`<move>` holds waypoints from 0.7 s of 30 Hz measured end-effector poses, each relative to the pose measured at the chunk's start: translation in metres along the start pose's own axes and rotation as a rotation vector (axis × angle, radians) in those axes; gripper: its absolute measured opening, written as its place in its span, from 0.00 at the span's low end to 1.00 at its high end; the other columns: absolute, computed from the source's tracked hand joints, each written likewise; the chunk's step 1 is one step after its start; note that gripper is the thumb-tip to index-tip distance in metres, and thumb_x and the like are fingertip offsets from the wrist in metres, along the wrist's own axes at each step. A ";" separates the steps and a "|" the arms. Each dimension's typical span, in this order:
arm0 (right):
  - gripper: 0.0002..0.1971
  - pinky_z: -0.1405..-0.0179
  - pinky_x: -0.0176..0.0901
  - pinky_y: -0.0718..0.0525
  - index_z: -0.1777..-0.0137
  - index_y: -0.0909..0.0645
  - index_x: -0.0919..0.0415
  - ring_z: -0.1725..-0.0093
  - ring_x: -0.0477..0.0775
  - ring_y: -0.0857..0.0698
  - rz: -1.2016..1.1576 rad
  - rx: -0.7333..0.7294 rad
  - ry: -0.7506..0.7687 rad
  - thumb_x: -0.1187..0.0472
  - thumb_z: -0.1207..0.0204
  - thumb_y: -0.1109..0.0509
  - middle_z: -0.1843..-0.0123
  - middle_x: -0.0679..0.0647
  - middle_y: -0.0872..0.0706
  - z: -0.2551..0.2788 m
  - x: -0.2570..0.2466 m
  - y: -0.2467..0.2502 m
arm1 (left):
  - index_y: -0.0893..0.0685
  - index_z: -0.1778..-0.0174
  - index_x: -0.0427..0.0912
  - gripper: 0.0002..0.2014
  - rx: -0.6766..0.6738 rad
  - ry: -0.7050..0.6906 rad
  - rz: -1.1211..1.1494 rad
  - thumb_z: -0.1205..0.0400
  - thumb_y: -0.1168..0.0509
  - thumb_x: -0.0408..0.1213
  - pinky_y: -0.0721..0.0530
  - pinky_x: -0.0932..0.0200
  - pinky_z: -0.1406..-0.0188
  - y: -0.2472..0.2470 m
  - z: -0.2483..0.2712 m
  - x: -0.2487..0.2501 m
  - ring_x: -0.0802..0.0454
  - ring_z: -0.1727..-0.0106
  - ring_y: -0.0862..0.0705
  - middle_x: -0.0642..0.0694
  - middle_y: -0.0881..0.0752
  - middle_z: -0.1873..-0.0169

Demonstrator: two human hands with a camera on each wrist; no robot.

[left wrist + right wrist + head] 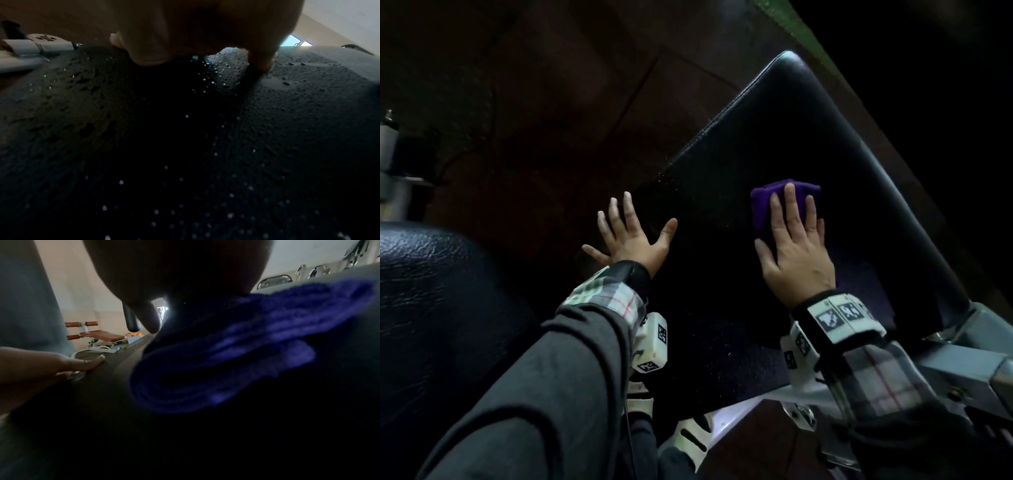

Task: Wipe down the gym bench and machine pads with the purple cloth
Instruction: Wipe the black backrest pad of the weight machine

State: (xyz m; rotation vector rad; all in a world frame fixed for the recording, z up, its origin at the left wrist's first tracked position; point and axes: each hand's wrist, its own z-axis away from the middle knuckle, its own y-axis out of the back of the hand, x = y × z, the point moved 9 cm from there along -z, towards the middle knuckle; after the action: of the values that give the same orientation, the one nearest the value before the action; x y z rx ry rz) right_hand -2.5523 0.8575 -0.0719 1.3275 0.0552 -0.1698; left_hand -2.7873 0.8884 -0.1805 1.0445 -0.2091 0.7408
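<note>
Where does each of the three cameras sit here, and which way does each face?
Head: on the head, looking down at the black bench pad; both hands and sleeves show.
Left wrist: low over the pad, droplets on it; the left hand rests there.
Right wrist: along the pad at the purple cloth under the right hand; the left hand enters.
All three share the pad; head and right wrist share the cloth.

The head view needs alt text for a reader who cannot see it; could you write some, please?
A right hand presses a folded purple cloth flat on a black bench pad, while the left hand rests spread at the pad's left edge.
</note>
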 end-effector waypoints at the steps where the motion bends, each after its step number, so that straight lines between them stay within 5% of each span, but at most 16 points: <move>1: 0.35 0.21 0.52 0.65 0.18 0.62 0.47 0.19 0.53 0.68 0.008 0.004 0.013 0.45 0.21 0.48 0.18 0.42 0.68 -0.009 -0.007 0.001 | 0.66 0.17 0.58 0.47 0.000 0.000 -0.002 0.24 0.49 0.73 0.66 0.24 0.26 0.000 0.000 0.000 0.49 0.17 0.67 0.53 0.64 0.16; 4: 0.34 0.21 0.56 0.61 0.17 0.55 0.49 0.17 0.59 0.61 0.028 -0.017 0.087 0.55 0.20 0.42 0.16 0.46 0.59 -0.025 -0.032 -0.008 | 0.67 0.17 0.58 0.47 -0.005 0.000 -0.009 0.24 0.50 0.73 0.66 0.24 0.26 -0.001 0.000 0.000 0.49 0.17 0.67 0.54 0.65 0.16; 7: 0.32 0.23 0.61 0.46 0.20 0.39 0.52 0.19 0.64 0.45 0.074 -0.006 0.321 0.56 0.27 0.45 0.17 0.51 0.41 -0.011 -0.060 -0.016 | 0.66 0.17 0.58 0.46 0.005 0.001 -0.006 0.23 0.49 0.72 0.65 0.24 0.26 0.000 0.001 -0.001 0.49 0.16 0.67 0.54 0.64 0.16; 11: 0.33 0.26 0.59 0.38 0.21 0.34 0.52 0.21 0.64 0.37 0.217 -0.087 0.513 0.57 0.30 0.47 0.19 0.49 0.37 0.025 -0.045 -0.028 | 0.66 0.17 0.58 0.46 0.006 0.000 -0.010 0.23 0.50 0.73 0.66 0.24 0.26 0.000 0.001 0.000 0.50 0.17 0.67 0.54 0.64 0.16; 17: 0.33 0.28 0.68 0.32 0.21 0.35 0.55 0.20 0.68 0.41 0.126 -0.039 0.271 0.60 0.30 0.46 0.18 0.52 0.37 0.013 0.003 0.001 | 0.68 0.18 0.58 0.46 -0.012 0.003 -0.015 0.24 0.52 0.74 0.67 0.24 0.27 -0.002 0.001 0.000 0.50 0.17 0.69 0.54 0.66 0.17; 21: 0.34 0.22 0.63 0.47 0.19 0.42 0.50 0.18 0.67 0.51 0.057 0.030 0.123 0.64 0.26 0.41 0.16 0.48 0.46 -0.020 -0.015 0.010 | 0.68 0.18 0.58 0.46 -0.016 0.007 -0.012 0.23 0.51 0.73 0.67 0.25 0.27 -0.001 0.001 0.000 0.49 0.17 0.69 0.54 0.66 0.17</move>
State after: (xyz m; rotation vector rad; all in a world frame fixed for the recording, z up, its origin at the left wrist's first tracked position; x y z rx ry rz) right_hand -2.5642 0.8810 -0.0649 1.3674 0.1194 -0.0403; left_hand -2.7860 0.8875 -0.1808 1.0269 -0.2026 0.7306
